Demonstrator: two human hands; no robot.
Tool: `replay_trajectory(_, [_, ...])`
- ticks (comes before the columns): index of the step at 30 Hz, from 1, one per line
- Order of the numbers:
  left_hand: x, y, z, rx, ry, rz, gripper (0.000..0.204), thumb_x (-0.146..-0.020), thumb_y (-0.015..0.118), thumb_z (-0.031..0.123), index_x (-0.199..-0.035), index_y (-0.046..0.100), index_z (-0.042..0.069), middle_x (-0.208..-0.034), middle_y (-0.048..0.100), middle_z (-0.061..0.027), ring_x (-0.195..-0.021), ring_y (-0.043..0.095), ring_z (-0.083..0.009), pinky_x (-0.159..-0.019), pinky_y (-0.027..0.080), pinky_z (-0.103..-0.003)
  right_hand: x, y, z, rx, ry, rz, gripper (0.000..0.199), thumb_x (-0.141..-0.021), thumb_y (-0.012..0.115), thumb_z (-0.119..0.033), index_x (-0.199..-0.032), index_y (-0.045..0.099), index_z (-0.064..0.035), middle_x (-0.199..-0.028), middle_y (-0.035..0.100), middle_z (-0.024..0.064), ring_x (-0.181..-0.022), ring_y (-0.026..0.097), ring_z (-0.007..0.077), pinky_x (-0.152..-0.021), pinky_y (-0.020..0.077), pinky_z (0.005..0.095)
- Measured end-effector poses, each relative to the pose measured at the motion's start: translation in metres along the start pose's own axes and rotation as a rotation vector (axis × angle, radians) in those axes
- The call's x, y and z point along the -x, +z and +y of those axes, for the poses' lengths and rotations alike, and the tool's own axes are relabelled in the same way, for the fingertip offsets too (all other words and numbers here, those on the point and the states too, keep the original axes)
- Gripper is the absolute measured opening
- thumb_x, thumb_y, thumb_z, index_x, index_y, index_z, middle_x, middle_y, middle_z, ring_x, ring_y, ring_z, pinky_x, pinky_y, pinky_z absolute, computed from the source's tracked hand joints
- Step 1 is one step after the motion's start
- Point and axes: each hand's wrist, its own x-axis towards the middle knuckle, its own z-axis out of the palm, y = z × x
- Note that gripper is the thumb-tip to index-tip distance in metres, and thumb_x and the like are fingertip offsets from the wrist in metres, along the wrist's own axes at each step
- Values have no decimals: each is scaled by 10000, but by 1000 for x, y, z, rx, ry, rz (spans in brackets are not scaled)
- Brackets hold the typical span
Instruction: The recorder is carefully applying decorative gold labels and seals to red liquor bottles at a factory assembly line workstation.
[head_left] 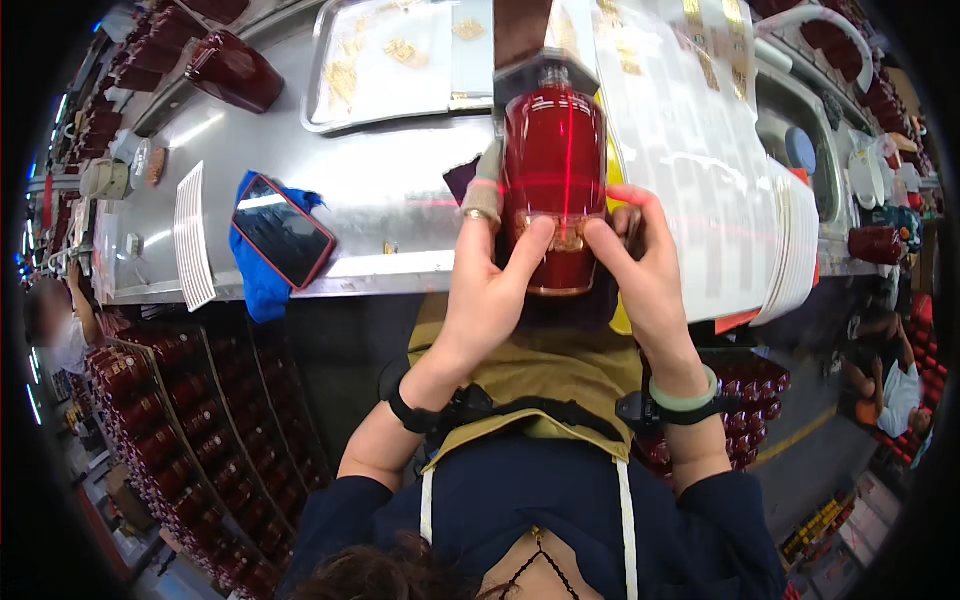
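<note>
A dark red glass bottle (555,140) lies in front of me, its clear neck pointing away and its base toward me. Red light lines cross on its surface. Near the base sits a gold decal (568,236) on the upper side. My left hand (487,270) grips the bottle's left side, the thumb pressed on the decal's left end; some of its fingers wear pale covers. From the right, my right hand (645,265) holds the bottle, its thumb at the decal's right end and the index finger along the side. The fingertips under the bottle are hidden.
White sheets with gold decals (680,150) lie right of the bottle. A metal tray (385,115) with gold pieces stands back left. On the left are a phone (283,230) on a blue cloth, a white strip (193,235) and another red bottle (235,70). Racked bottles (200,430) stand below.
</note>
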Motion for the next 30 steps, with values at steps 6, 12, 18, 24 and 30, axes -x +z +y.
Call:
replay_trajectory(6, [22,-23,-22,-694,506,-124,864,-701,927,323,-1457,584,87,-1608,287,-346,-1445,384,-515,-1173,361,-497,19,-23,14,-33,-87,63,353,-1036,488,-66,-1380,456,8,-1293,494,91,-1185,471,155,-1047,370,300])
replay_trajectory(12, [36,-22,-33,-642,475,-8,834,-729,860,23,-1496,542,98,-1573,400,-294,-1352,542,-418,-1082,484,-415,35,-24,15,12,-130,59,268,-975,592,26,-1234,523,19,-1097,568,61,-1003,550,104,-905,443,245])
replay_trajectory(18, [25,-21,-26,-679,516,12,780,-761,833,22,-1482,537,45,-1547,443,-286,-1367,532,-411,-1093,480,-419,26,-12,2,67,-205,66,217,-973,609,24,-1181,549,20,-1039,590,38,-939,565,88,-842,466,237])
replay_trajectory(24, [35,-18,-31,-809,600,93,765,-766,805,101,-1470,522,1,-1542,479,-212,-1400,496,-395,-1106,480,-433,21,5,1,253,-296,27,196,-964,623,18,-1146,552,33,-1004,594,51,-923,587,113,-835,493,263])
replay_trajectory(30, [35,-3,-51,-826,686,88,752,-834,766,182,-1503,469,10,-1594,416,-188,-1442,450,-374,-1156,440,-428,23,-29,0,317,-460,144,253,-998,649,-36,-1236,639,47,-1119,702,231,-983,694,265,-868,565,330])
